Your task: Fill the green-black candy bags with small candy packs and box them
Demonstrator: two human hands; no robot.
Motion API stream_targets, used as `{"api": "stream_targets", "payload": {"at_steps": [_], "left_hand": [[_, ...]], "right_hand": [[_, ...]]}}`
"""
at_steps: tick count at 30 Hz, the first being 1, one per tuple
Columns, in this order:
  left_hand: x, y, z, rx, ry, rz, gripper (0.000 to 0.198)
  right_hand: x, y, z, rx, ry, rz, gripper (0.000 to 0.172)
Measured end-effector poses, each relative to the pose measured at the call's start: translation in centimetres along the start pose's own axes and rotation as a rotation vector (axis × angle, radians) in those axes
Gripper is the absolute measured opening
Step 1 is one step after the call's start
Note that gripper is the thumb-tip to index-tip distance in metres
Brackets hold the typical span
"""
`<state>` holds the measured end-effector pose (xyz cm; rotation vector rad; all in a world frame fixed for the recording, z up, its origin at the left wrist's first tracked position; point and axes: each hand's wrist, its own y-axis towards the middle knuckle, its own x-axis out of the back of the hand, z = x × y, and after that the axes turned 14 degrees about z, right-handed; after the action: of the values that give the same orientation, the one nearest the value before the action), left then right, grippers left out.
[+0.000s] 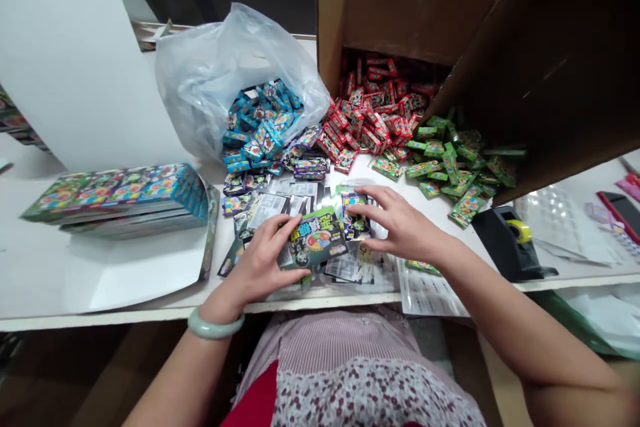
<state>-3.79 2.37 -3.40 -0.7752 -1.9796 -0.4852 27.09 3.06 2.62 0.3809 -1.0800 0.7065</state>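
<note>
My left hand (260, 260) grips a printed packet with a green header (316, 241), fingers curled over its left edge. My right hand (400, 227) pinches a small purple box (355, 217) at the packet's upper right corner, fingertips pressed on it. Both hands work near the table's front edge over a layer of printed card sheets (280, 208). Behind them lie heaps of small boxes: blue ones (260, 127) spilling from a clear plastic bag (210, 73), purple ones (310, 163), red ones (375, 113) and green ones (450, 163).
An open cardboard carton (400, 7) lies on its side behind the red and green heaps. A stack of finished packets (120, 197) rests at left on a white board (75, 73). A black tape dispenser (510, 240) stands at right, near blister sheets (565, 220).
</note>
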Motion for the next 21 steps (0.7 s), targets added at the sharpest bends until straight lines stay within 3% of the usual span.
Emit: {"api": "stream_targets", "payload": {"at_steps": [5,7,9,11,14,16,21], "left_hand": [[-0.4,0.1,-0.5,-0.037,-0.026,0.03,0.095],[-0.7,0.1,-0.6,-0.058,-0.044,0.037,0.095],[-1.0,0.1,-0.7,-0.055,-0.051,0.013,0.095],[-1.0,-0.2,-0.6,-0.025,-0.042,-0.016,0.096],[-0.8,-0.7,-0.2,0.021,-0.035,-0.037,0.099],[-0.6,-1.1,0.1,0.048,-0.036,-0.052,0.102],[-0.4,-2.3,0.9,0.075,-0.01,-0.116,0.105]], "right_hand": [[0.5,0.3,0.8,0.072,0.011,0.166,0.052],[0.1,0.5,0.8,0.102,0.061,0.198,0.06],[-0.4,0.7,0.9,0.113,0.147,0.169,0.078],[-0.9,0.9,1.4,0.061,0.212,0.069,0.083],[-1.6,1.7,2.1,-0.02,0.216,-0.028,0.055],[-2.1,2.7,2.2,-0.02,0.259,-0.002,0.043],[-2.9,6.1,1.8,-0.107,0.83,0.105,0.04]]}}
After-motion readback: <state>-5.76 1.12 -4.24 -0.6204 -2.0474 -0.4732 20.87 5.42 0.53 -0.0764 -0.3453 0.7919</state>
